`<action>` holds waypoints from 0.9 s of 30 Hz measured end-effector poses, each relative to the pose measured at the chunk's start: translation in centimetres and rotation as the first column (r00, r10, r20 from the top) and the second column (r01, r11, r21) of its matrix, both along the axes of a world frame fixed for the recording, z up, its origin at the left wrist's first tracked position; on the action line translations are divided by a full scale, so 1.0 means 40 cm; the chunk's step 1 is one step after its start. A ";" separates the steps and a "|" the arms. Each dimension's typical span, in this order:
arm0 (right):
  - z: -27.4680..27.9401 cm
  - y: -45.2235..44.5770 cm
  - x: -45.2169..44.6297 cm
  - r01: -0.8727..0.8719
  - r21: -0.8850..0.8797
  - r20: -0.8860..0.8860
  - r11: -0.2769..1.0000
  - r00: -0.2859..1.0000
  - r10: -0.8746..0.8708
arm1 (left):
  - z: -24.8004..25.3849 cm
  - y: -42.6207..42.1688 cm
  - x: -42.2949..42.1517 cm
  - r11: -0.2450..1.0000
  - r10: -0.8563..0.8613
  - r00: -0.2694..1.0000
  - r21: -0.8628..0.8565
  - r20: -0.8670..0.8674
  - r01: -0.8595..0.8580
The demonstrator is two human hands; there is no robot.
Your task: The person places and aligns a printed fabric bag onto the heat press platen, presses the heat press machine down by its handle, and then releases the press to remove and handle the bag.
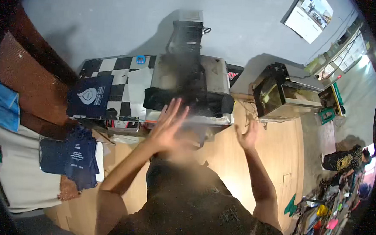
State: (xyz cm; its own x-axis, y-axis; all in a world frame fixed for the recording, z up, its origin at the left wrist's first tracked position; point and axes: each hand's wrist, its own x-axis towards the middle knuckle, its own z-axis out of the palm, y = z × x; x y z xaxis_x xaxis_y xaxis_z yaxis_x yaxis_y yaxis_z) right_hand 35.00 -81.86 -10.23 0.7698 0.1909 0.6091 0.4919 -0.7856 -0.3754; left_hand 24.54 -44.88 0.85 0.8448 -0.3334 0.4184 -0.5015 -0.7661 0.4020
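Observation:
My left hand (166,127) is raised with its fingers stretched out, in front of a black folded cloth (157,99). Whether it touches the cloth I cannot tell. That cloth lies across the front of a heat press (216,72), whose dark upright part is partly hidden by a blurred smear in the middle of the view. Off to the right of the press, my right hand (248,135) hovers over the wooden floor, thumb and fingers apart, holding nothing.
A navy printed cloth (89,96) lies on the checkered table (118,65), near a small blue timer (141,59). More navy printed cloths (81,156) are stacked lower left. At right stands a glass-sided box (299,95). A person (343,162) is at far right, beside piled clutter (327,210).

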 end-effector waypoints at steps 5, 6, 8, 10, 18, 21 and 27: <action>0.262 0.192 -0.060 -0.376 -0.022 -0.175 0.926 0.914 0.367 | -0.064 0.014 0.165 0.990 -0.070 0.997 0.129 0.036 0.065; 0.289 0.222 -0.058 -0.502 -0.027 -0.237 0.865 0.843 0.482 | -0.066 0.013 0.189 0.973 -0.039 0.999 0.228 -0.008 0.040; 0.327 0.276 -0.041 -0.544 -0.121 -0.228 0.830 0.829 0.510 | -0.059 0.007 0.214 0.949 -0.022 0.999 0.314 0.024 0.014; 0.303 0.323 0.005 -0.562 -0.298 -0.195 0.771 0.827 0.528 | -0.031 -0.007 0.222 0.934 -0.039 0.997 0.358 0.061 0.015; 0.230 0.423 0.203 -0.432 0.147 -0.203 0.890 0.868 0.454 | -0.007 0.058 0.345 0.972 -0.017 0.995 -0.231 0.094 0.039; 0.095 0.474 0.388 -0.303 0.084 -0.176 0.949 0.933 0.313 | -0.110 0.088 0.527 0.845 0.361 0.931 -0.439 0.044 -0.307; 0.084 0.598 0.479 0.031 0.083 -0.590 0.996 0.807 0.024 | -0.135 0.060 0.618 0.768 0.548 0.739 -0.114 -0.392 -0.630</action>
